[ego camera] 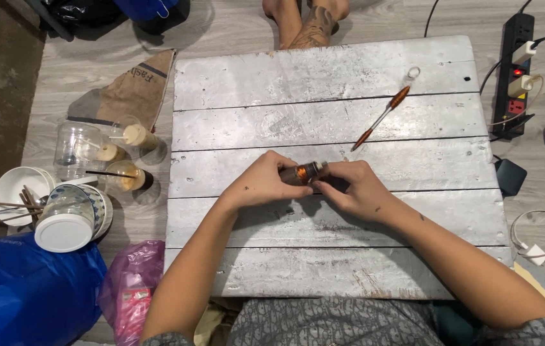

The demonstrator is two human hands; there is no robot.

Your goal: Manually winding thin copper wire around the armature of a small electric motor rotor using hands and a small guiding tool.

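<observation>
Copper-wound, one small spool (pixel 308 172) sat pinched between my left hand (pixel 261 182) and right hand (pixel 357 189) mid-board (pixel 324 77), one wrapped rod (pixel 381 118) lying near the far right corner.

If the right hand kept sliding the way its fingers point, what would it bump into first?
The right hand points leftward across the white board, so it would probably bump the left hand first. Both hands already hold the same small orange-wrapped piece, fingers almost touching.

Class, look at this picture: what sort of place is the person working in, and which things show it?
Probably a home floor used as a craft corner: a low white plank board on wood flooring, a power strip, and jars with brushes beside it.
</observation>
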